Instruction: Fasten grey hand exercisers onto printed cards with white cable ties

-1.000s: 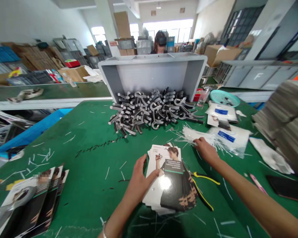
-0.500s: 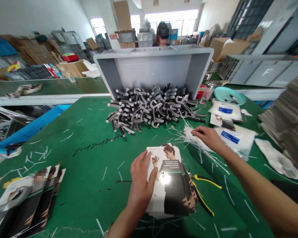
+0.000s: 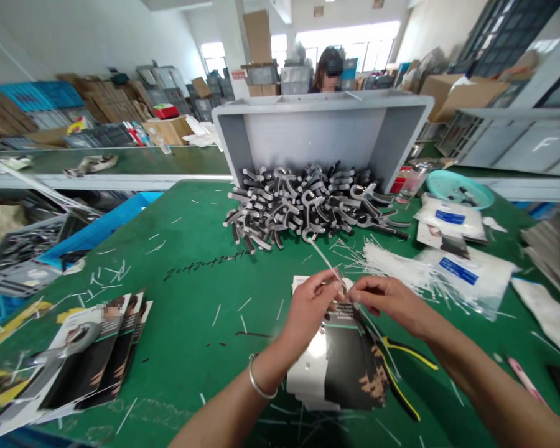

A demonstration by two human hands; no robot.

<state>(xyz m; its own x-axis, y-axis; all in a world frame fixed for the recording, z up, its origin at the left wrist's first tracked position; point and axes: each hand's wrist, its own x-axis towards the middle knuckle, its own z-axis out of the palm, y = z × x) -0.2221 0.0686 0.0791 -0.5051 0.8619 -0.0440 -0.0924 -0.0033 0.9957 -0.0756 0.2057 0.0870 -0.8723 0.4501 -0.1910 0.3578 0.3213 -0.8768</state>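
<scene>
Above the stack of printed cards (image 3: pixel 345 367), my two hands come close together. My left hand (image 3: pixel 315 298), with a bangle at the wrist, pinches a thin white cable tie (image 3: pixel 325 262) whose end sticks up toward the pile. My right hand (image 3: pixel 387 298) is closed at the fingertips right beside it; a white strand trails down from there over the cards, so it seems to grip a cable tie too. Yellow-and-black handled pliers (image 3: pixel 408 354) lie at the stack's right edge. Behind my right hand spreads a bundle of white cable ties (image 3: pixel 392 264).
Grey and black hand grips (image 3: pixel 303 208) spill from a tipped grey crate (image 3: pixel 308 134). Carded grips (image 3: pixel 93 354) lie at left. White bags (image 3: pixel 466 274) and a turquoise plate (image 3: pixel 460 188) sit at right. A person (image 3: pixel 329 68) is behind the crate.
My right hand has left the cable tie bundle and come left to meet my left hand. My left hand has risen from the cards' left edge and closed on a cable tie. The view has turned left.
</scene>
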